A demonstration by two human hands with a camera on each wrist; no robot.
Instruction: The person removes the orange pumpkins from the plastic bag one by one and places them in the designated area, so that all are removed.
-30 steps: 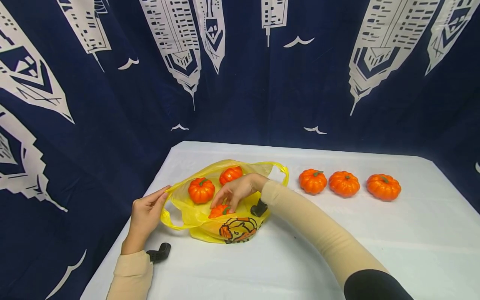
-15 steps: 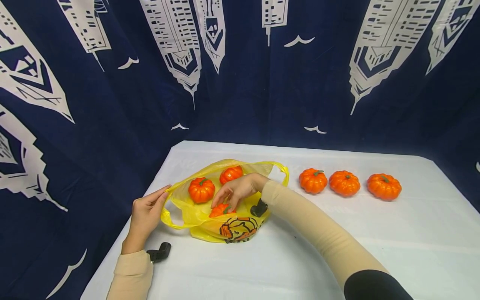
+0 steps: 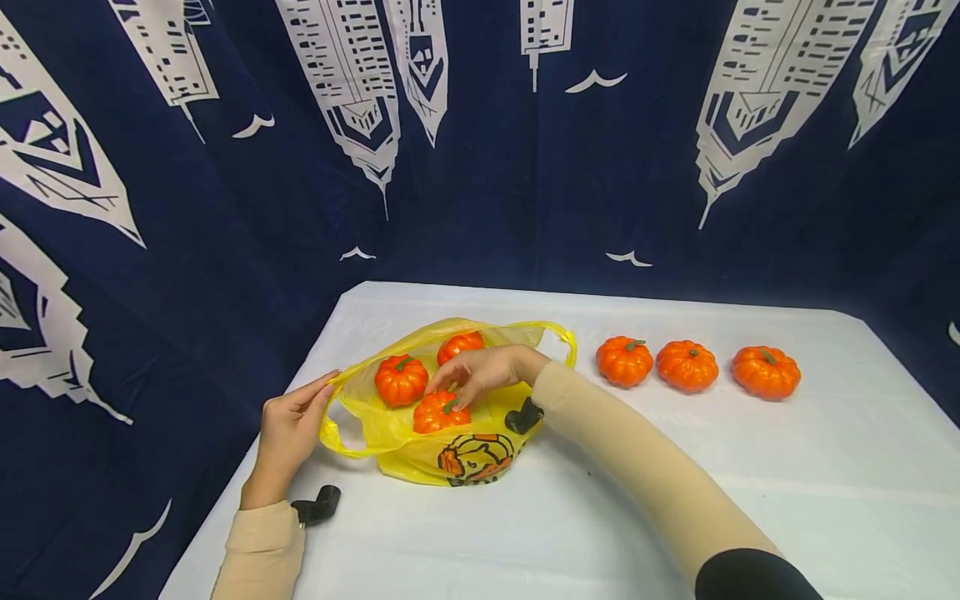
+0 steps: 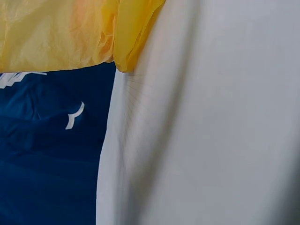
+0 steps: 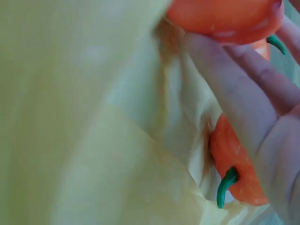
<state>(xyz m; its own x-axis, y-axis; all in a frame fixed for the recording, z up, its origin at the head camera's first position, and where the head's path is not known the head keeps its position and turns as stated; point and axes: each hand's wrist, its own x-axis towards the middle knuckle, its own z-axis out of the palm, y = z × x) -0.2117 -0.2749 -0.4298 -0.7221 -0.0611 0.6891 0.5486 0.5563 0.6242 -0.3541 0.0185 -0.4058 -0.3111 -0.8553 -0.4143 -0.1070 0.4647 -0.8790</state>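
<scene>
A yellow plastic bag [image 3: 420, 457] with a printed figure lies open-mouthed on the white table. At its left edge my left hand [image 3: 288, 433] pinches the rim near a handle loop; in the left wrist view only the bag [image 4: 61, 37] shows, not the fingers. Inside the bag's mouth my right hand [image 3: 491, 371] grips a small orange pumpkin [image 3: 438, 412] with a green stem. The right wrist view shows fingers [image 5: 234, 89] against the underside of this pumpkin [image 5: 229, 18]. Two more pumpkins, one left [image 3: 401, 380] and one behind [image 3: 459, 344], sit in the bag.
To the right of the bag, three orange pumpkins stand in a row: one near the handle loop [image 3: 625, 361], a middle one [image 3: 687, 367] and a far right one [image 3: 766, 372]. A dark blue curtain [image 3: 480, 208] with white city prints hangs behind the table [image 3: 525, 542].
My right hand has lifted slightly with the pumpkin, which now shows more of itself above the bag's front edge. The left hand keeps its place on the rim.
</scene>
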